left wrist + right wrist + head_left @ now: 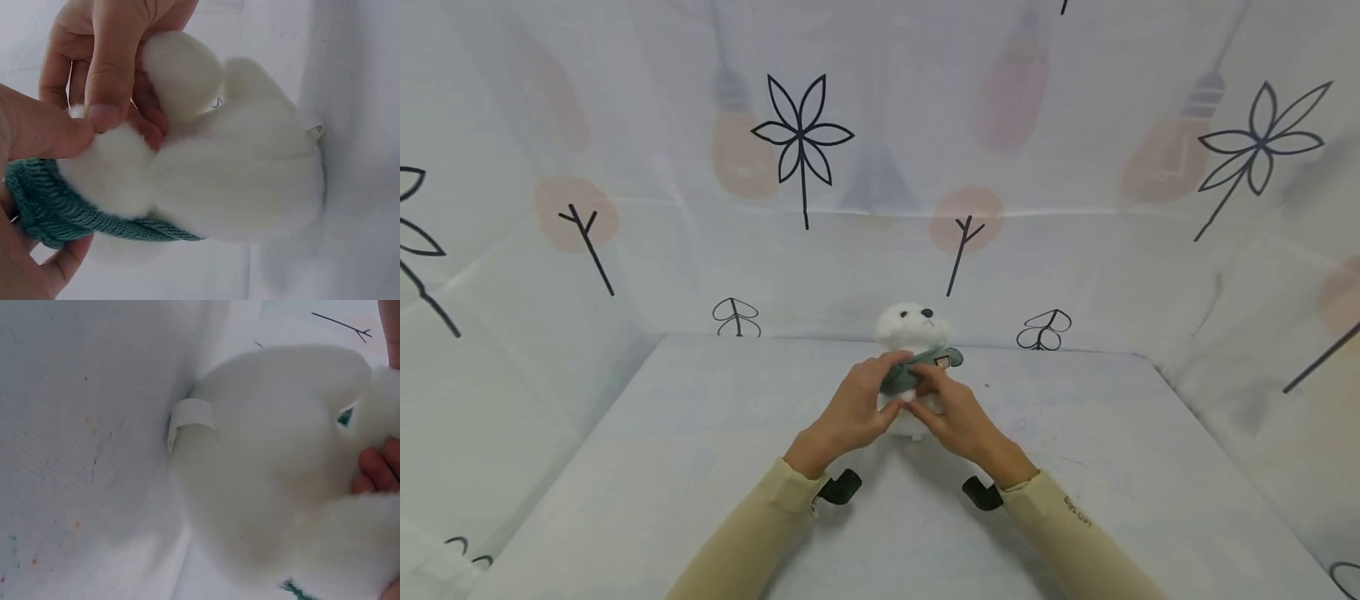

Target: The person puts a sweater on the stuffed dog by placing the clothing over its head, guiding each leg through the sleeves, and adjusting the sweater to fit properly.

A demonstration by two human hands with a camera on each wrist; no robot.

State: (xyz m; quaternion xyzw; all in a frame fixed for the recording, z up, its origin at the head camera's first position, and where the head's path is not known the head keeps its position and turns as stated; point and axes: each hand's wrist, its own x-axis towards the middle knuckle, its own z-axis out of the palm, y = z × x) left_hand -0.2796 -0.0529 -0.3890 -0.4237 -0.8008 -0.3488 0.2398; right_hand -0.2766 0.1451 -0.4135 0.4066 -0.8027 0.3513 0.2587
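A white plush toy with a dark nose sits upright at the far side of the table, facing away to the right. Around its upper body lies a green knitted garment with a small patch. My left hand holds the toy from the left, thumb on a white limb and fingers at the green knit. My right hand pinches the same fluffy part from the right, its thumb meeting the left one. Low on the white body, a fabric tag sticks out. Part of the garment is hidden behind the hands.
The white table ends just behind the toy at a fabric backdrop printed with flowers and twigs. Fabric walls rise at both sides. Black wrist-worn devices hang under both sleeves.
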